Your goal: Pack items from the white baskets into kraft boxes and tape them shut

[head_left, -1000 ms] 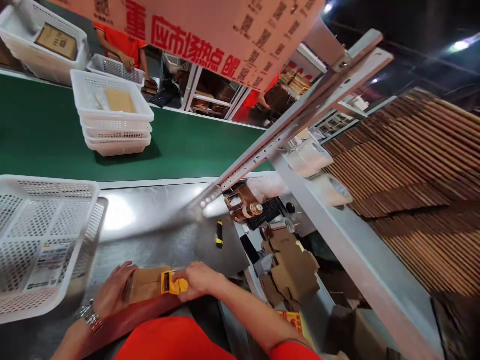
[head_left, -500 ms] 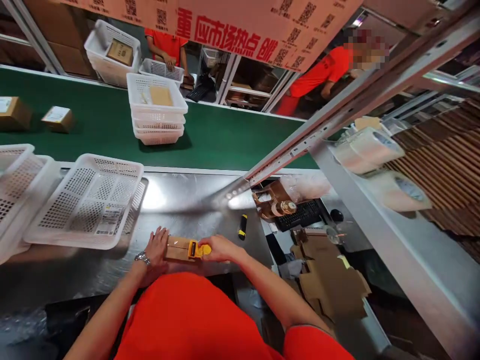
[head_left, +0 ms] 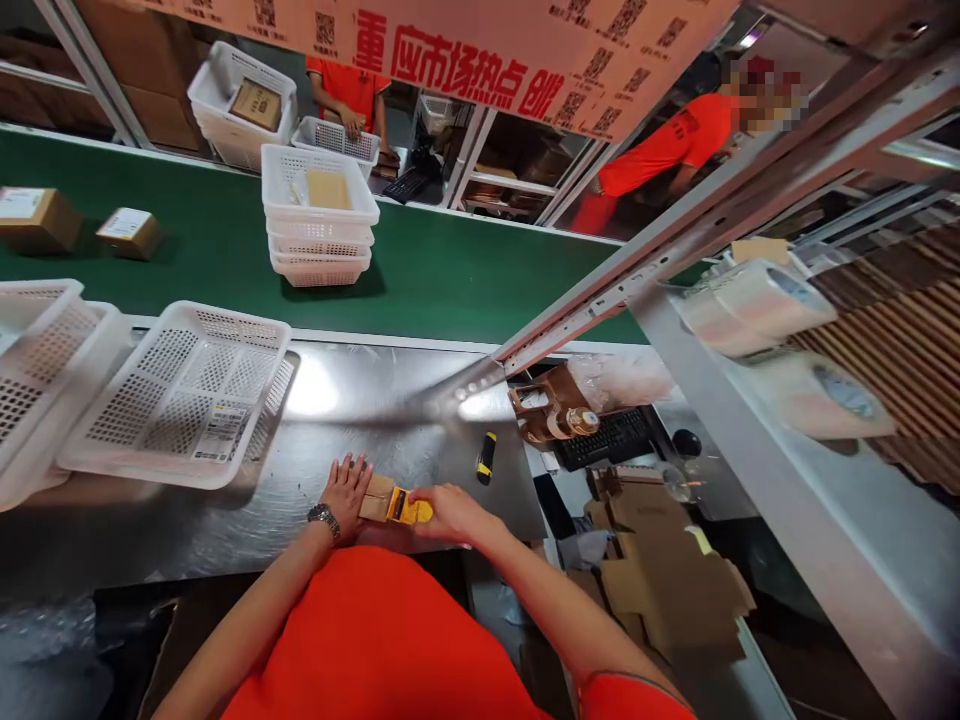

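Note:
A small brown cardboard box (head_left: 377, 497) lies on the metal workbench (head_left: 390, 400) close to my body. My left hand (head_left: 346, 492), a metal watch at its wrist, rests flat over the box's left part with fingers extended. In my right hand (head_left: 451, 514) is a yellow tape dispenser (head_left: 409, 507), its head against the box's right end. The fingers wrap its handle, which they partly hide. Up and to the right on the bench lies a black and yellow box cutter (head_left: 487, 458).
White baskets (head_left: 180, 395) stand on the left. A basket stack (head_left: 319, 225) and parcels (head_left: 129, 232) sit on the green conveyor (head_left: 465, 270). Tape rolls (head_left: 817, 390) occupy the right shelf, beside a slanted metal post (head_left: 577, 285). Two people in red work beyond.
My left hand has shifted right along the box, covering more of it. The tape dispenser has moved slightly right in my right hand. Parcels on the conveyor sit a little further right in view.

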### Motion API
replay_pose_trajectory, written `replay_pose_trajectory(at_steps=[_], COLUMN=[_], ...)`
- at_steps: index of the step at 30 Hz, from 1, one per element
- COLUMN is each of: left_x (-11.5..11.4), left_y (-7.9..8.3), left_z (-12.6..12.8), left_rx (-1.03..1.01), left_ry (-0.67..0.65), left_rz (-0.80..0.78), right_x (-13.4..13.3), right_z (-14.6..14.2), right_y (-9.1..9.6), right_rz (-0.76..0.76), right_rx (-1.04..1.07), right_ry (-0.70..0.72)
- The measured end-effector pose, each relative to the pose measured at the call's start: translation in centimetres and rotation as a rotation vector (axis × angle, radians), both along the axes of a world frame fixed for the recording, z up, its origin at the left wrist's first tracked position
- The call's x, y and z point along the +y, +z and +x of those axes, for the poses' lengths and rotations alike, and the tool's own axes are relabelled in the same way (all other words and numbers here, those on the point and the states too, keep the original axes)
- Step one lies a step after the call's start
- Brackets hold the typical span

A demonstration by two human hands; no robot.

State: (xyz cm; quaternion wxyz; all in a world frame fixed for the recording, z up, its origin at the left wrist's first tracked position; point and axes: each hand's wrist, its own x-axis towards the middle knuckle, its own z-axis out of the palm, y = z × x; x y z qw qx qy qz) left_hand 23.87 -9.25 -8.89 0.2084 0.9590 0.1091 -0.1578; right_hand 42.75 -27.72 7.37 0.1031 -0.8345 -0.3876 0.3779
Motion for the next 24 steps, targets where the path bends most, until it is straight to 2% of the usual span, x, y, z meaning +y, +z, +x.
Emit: replay_pose_trajectory(at_steps=[3,6,10,14,15,17,21,24], left_x=[-0.1,0.1,0.6,0.5,0.4,0.3,0.8,1.2], left_y=[0.4,0.5,-0.2,-0.5,-0.4,0.0,1.0,1.2], left_z=[0.1,0.3,0.6,1.1,1.2,1.4,1.5,1.4], left_rx=[0.010,-0.001,-0.017,-0.038,-0.038,-0.018,0.036,0.033], left_ry=[-0.006,0.095,0.292,0.354,0.352,0.348,0.339,0.324], left_rz=[0.026,0.092,0.180,0.225,0.235,0.254,0.219,0.151], right_x=[2.1,2.3,-0.2,-3.0,-3.7,-5.0,-7.4,-8.2], right_z=[0.9,2.3,2.5,2.2,2.6,4.1,8.7,11.6], right_y=[-1.7,-3.1,-4.4,-6.4,-7.0,-8.0,-9.5,-10.5], right_rz=[-0.065,-0.103,-0.057,0.103,0.147,0.196,0.133,0.141], right_rx=[0.033,-0.049,-0.195,-0.171,-0.165,-0.208,-0.322,-0.246], right_ry=[0.054,0.009,-0.076,-0.137,-0.183,-0.362,-0.804,-0.954])
